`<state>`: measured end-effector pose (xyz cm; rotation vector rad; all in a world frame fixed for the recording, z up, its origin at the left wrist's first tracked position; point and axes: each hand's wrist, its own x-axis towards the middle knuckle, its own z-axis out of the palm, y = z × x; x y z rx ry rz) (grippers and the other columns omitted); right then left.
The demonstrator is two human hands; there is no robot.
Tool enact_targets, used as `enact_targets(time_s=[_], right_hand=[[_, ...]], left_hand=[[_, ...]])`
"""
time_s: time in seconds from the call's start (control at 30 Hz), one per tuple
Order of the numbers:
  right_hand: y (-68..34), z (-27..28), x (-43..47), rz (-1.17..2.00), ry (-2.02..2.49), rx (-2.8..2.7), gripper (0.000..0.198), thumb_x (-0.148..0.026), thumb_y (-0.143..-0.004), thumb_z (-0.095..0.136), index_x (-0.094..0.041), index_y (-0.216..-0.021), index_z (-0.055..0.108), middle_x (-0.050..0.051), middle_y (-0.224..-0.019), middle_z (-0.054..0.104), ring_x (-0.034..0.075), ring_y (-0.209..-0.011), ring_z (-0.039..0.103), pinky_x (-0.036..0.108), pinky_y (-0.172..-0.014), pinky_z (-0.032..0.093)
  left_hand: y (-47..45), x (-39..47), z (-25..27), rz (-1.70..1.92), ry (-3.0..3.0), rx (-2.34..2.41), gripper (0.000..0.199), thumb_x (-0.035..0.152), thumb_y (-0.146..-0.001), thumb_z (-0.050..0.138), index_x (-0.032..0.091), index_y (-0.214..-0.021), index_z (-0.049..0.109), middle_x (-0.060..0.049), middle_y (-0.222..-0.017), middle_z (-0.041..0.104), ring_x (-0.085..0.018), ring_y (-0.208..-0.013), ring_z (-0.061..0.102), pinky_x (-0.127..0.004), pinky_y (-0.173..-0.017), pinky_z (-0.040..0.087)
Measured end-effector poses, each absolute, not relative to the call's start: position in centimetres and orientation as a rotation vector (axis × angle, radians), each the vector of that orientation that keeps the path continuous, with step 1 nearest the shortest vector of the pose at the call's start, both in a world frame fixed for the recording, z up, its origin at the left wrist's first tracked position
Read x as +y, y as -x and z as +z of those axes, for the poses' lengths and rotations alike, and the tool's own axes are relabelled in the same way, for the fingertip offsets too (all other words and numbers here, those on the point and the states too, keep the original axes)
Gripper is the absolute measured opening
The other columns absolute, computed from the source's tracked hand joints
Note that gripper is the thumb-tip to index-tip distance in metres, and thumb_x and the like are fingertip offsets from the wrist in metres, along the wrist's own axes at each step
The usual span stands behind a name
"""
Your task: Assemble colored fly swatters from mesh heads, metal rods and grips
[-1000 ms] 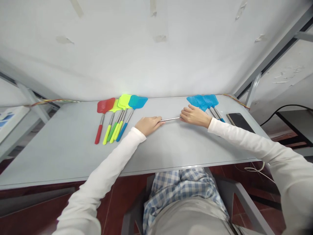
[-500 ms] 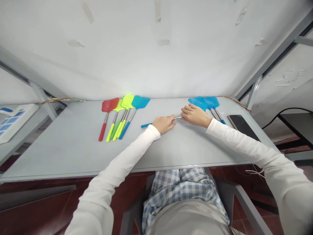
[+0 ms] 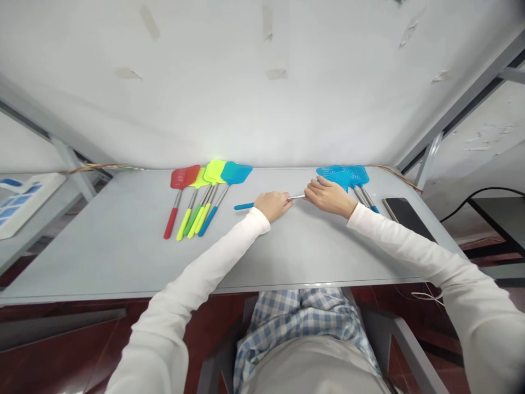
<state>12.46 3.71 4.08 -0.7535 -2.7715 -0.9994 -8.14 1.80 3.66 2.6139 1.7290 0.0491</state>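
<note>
A blue fly swatter (image 3: 244, 206) lies crosswise between my two hands, low over the table. My left hand (image 3: 272, 206) is closed round it where the blue handle meets the metal shaft, and the handle's end sticks out to the left. The fingers of my right hand (image 3: 329, 196) are closed on the other end of the shaft. A short bare stretch of metal shows between the hands. Just behind my right hand are blue fly swatter heads (image 3: 357, 175); which of them belongs to the held swatter is partly hidden.
To the left lie a red fly swatter (image 3: 171, 221), several yellow and green ones (image 3: 200, 219), and another blue one (image 3: 237, 173). A phone (image 3: 408, 218) rests on the grey table (image 3: 123, 257) at the right. A white wall (image 3: 262, 120) rises behind the table.
My left hand has drawn slightly left with the handle, so more metal shaft shows between my hands. My right hand stays in nearly the same place.
</note>
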Motion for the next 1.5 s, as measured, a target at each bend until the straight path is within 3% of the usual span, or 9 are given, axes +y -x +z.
enact_targets(time_s=[0.13,0.37,0.57,0.7,1.0,1.27,1.5], right_hand=[[-12.7,4.3,3.6,-0.961,0.708,-2.788,0.033,-0.026,-0.098,0.031,-0.012,-0.091,0.06,0.01,-0.087,0.064,0.021,-0.087,0.052,0.036,-0.094,0.031],[-14.5,5.0,2.7,-0.939,0.681,-2.832,0.038,-0.044,-0.092,0.042,-0.012,-0.104,0.059,0.015,-0.112,0.06,0.029,-0.107,0.046,0.044,-0.091,0.028],[-15.1,5.0,2.8,-0.833,0.826,-2.932,0.027,-0.033,-0.09,0.043,-0.014,-0.086,0.062,0.011,-0.084,0.062,0.022,-0.08,0.048,0.034,-0.068,0.024],[-13.9,4.6,2.9,-0.743,0.637,-3.066,0.032,-0.029,-0.094,0.038,-0.014,-0.08,0.061,0.008,-0.071,0.061,0.018,-0.069,0.046,0.032,-0.064,0.02],[-13.1,5.2,4.0,-0.883,0.563,-2.914,0.035,-0.027,-0.099,0.034,-0.014,-0.081,0.061,0.006,-0.071,0.062,0.017,-0.07,0.045,0.032,-0.065,0.019],[-18.4,6.0,5.4,-0.984,0.615,-2.844,0.032,-0.025,-0.098,0.035,-0.017,-0.079,0.06,0.004,-0.072,0.062,0.018,-0.074,0.046,0.032,-0.069,0.024],[-21.3,6.3,5.6,-1.103,0.717,-2.865,0.039,-0.028,-0.1,0.03,-0.015,-0.077,0.059,0.006,-0.074,0.061,0.018,-0.075,0.049,0.031,-0.074,0.029]], left_hand=[[8.2,1.8,3.5,0.042,-2.59,1.738,0.034,0.036,-0.091,0.037,0.019,-0.089,0.067,-0.012,-0.081,0.071,-0.027,-0.083,0.068,-0.034,-0.068,0.042],[10.4,1.4,3.5,0.03,-2.678,1.505,0.031,0.043,-0.092,0.037,0.023,-0.09,0.061,-0.006,-0.085,0.072,-0.022,-0.08,0.067,-0.029,-0.065,0.039],[12.5,0.9,3.2,-0.032,-2.688,1.448,0.04,0.052,-0.094,0.031,0.025,-0.094,0.06,-0.003,-0.08,0.071,-0.019,-0.073,0.065,-0.026,-0.061,0.036],[11.8,0.3,3.4,-0.04,-2.743,1.453,0.043,0.053,-0.094,0.031,0.023,-0.094,0.061,-0.005,-0.082,0.071,-0.019,-0.073,0.066,-0.026,-0.06,0.037],[9.6,0.9,4.2,-0.104,-2.804,1.551,0.051,0.055,-0.096,0.023,0.021,-0.11,0.059,-0.012,-0.084,0.073,-0.023,-0.075,0.069,-0.028,-0.063,0.041],[14.5,1.3,4.4,-0.146,-2.798,1.617,0.047,0.052,-0.096,0.028,0.019,-0.104,0.061,-0.012,-0.08,0.071,-0.023,-0.072,0.068,-0.029,-0.063,0.041],[19.5,1.1,3.7,-0.129,-2.79,1.722,0.047,0.054,-0.095,0.028,0.022,-0.091,0.062,-0.006,-0.075,0.07,-0.02,-0.069,0.065,-0.025,-0.057,0.037]])
